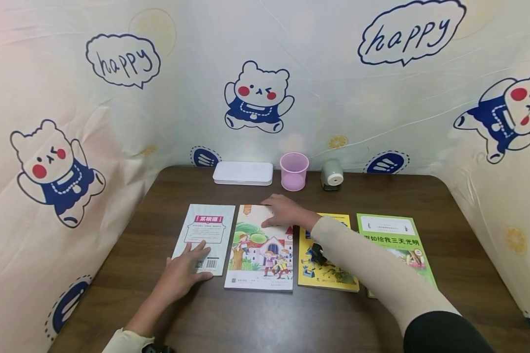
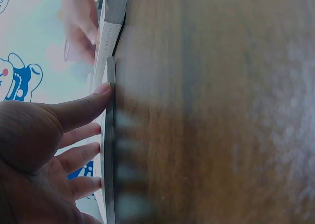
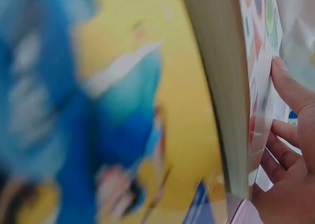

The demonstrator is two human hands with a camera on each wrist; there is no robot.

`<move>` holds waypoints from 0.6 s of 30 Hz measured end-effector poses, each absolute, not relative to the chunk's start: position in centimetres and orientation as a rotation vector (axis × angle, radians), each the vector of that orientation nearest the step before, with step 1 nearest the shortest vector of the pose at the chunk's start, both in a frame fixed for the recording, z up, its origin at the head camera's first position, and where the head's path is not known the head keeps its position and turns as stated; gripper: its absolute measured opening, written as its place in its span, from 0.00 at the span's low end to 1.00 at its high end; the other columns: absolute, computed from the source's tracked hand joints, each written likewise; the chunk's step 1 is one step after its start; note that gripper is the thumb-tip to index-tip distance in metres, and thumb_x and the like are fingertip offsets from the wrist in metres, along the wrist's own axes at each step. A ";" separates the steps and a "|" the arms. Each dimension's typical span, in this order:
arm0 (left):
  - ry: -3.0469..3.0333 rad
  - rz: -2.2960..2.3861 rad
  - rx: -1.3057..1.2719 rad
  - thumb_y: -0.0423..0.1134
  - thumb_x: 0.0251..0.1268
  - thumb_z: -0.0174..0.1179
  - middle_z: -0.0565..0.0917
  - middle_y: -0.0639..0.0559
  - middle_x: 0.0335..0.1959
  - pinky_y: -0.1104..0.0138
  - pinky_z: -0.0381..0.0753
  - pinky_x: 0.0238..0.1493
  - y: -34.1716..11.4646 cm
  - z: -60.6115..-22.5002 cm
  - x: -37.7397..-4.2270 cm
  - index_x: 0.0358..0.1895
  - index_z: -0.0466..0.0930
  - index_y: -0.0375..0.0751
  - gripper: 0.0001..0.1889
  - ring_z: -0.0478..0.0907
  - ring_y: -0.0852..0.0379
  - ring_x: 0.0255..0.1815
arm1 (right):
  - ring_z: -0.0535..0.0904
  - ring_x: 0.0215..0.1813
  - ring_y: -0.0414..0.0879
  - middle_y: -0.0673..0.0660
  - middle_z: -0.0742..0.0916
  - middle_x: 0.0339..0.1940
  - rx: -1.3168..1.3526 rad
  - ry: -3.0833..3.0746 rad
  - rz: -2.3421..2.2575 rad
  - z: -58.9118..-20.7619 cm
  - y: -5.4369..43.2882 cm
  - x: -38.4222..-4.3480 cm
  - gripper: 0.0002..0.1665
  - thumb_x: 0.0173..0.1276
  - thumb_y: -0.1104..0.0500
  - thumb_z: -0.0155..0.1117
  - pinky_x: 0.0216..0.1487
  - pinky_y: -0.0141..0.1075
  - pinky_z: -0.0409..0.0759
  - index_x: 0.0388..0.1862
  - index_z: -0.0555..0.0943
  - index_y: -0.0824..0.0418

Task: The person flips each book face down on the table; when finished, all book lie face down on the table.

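Note:
My left hand [image 1: 183,272] rests on the lower part of a light blue book [image 1: 209,220], fingers spread. In the left wrist view the thumb [image 2: 86,108] touches the edge of this thin book [image 2: 110,150] and the fingertips lie on its cover. My right hand [image 1: 287,212] touches the upper part of a white picture book [image 1: 258,260], just right of the blue one. In the right wrist view its thumb [image 3: 290,86] and fingers lie against that illustrated cover [image 3: 258,71]. The right forearm passes over a yellow book [image 1: 309,274] and a green book [image 1: 386,225].
Along the back of the brown table [image 1: 229,323] stand a white flat case [image 1: 243,173], a pink cup [image 1: 294,171] and a grey-green pencil sharpener [image 1: 332,175]. A printed cloth [image 1: 327,103] with bears hangs behind and at both sides.

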State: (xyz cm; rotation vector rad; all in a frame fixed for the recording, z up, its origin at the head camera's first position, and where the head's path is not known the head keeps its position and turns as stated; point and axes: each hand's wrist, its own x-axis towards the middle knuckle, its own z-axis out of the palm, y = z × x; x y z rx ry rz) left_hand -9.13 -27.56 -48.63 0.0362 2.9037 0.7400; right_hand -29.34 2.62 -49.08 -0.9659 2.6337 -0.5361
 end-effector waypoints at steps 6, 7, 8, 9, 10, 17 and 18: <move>2.896 0.737 0.027 0.48 0.55 0.78 0.68 0.45 0.78 0.18 0.38 0.64 -27.5 -48.7 -9.1 0.71 0.78 0.44 0.38 0.50 0.30 0.82 | 0.74 0.66 0.49 0.56 0.79 0.69 -0.915 2.647 -0.538 -48.9 4.6 -29.2 0.46 0.64 0.35 0.74 0.68 0.44 0.75 0.75 0.74 0.55; 2.896 0.734 0.027 0.48 0.56 0.78 0.68 0.45 0.78 0.18 0.38 0.64 -27.5 -48.7 -9.1 0.71 0.77 0.43 0.38 0.50 0.30 0.81 | 0.74 0.66 0.49 0.56 0.79 0.68 -0.907 2.644 -0.549 -48.9 4.8 -29.1 0.46 0.64 0.36 0.74 0.68 0.44 0.75 0.75 0.74 0.55; 2.894 0.732 0.026 0.48 0.56 0.78 0.67 0.45 0.78 0.18 0.38 0.64 -27.5 -48.7 -9.1 0.71 0.77 0.43 0.38 0.50 0.30 0.82 | 0.74 0.66 0.50 0.57 0.79 0.69 -0.904 2.640 -0.555 -48.8 5.1 -29.0 0.46 0.64 0.36 0.74 0.69 0.45 0.75 0.75 0.74 0.55; 2.894 0.729 0.025 0.49 0.56 0.78 0.67 0.45 0.78 0.18 0.38 0.64 -27.5 -48.7 -9.1 0.71 0.77 0.43 0.38 0.50 0.30 0.82 | 0.74 0.66 0.50 0.57 0.79 0.69 -0.898 2.634 -0.565 -48.8 5.4 -29.0 0.46 0.64 0.36 0.74 0.69 0.45 0.75 0.75 0.74 0.56; 2.894 0.726 0.022 0.49 0.56 0.78 0.67 0.45 0.78 0.18 0.38 0.64 -27.5 -48.7 -9.1 0.71 0.77 0.43 0.38 0.50 0.30 0.82 | 0.74 0.67 0.50 0.57 0.79 0.69 -0.894 2.631 -0.569 -48.8 5.7 -29.0 0.46 0.64 0.37 0.74 0.69 0.45 0.75 0.75 0.74 0.56; 2.890 0.722 0.022 0.48 0.56 0.78 0.67 0.44 0.78 0.18 0.38 0.64 -27.4 -48.6 -9.3 0.71 0.77 0.43 0.38 0.50 0.29 0.82 | 0.74 0.66 0.51 0.58 0.79 0.67 -0.861 2.596 -0.702 -48.6 7.9 -28.8 0.43 0.64 0.40 0.76 0.70 0.47 0.74 0.73 0.75 0.57; 2.892 0.721 0.029 0.48 0.55 0.78 0.67 0.44 0.78 0.18 0.38 0.64 -27.4 -48.5 -9.3 0.71 0.77 0.42 0.38 0.50 0.29 0.81 | 0.74 0.66 0.51 0.57 0.79 0.67 -0.849 2.587 -0.726 -48.6 8.2 -28.8 0.43 0.64 0.41 0.76 0.70 0.47 0.74 0.73 0.76 0.57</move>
